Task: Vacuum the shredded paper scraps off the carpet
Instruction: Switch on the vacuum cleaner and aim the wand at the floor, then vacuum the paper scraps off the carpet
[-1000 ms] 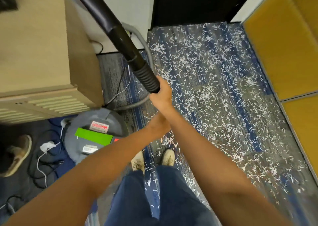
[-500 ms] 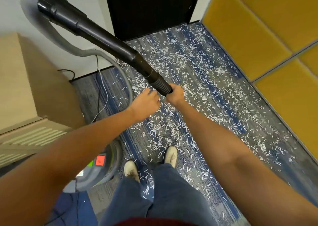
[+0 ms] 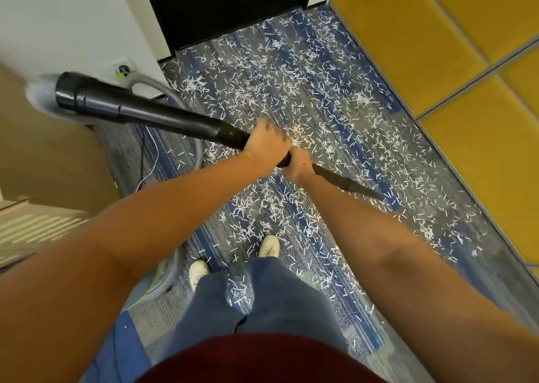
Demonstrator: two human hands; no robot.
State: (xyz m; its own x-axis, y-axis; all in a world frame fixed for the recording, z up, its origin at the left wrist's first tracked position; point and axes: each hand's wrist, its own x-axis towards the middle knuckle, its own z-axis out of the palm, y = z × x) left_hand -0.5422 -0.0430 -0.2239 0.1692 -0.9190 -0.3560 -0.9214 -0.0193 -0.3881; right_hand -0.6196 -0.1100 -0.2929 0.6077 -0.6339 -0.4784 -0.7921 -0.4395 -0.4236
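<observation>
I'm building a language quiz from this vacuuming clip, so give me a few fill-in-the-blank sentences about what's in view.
1. The number of hands gripping the wand is ____: left hand and right hand.
2. The scraps strewn over the carpet are coloured ____.
3. The panels along the person's right side are coloured ____.

Missing words: two; white; yellow.
</observation>
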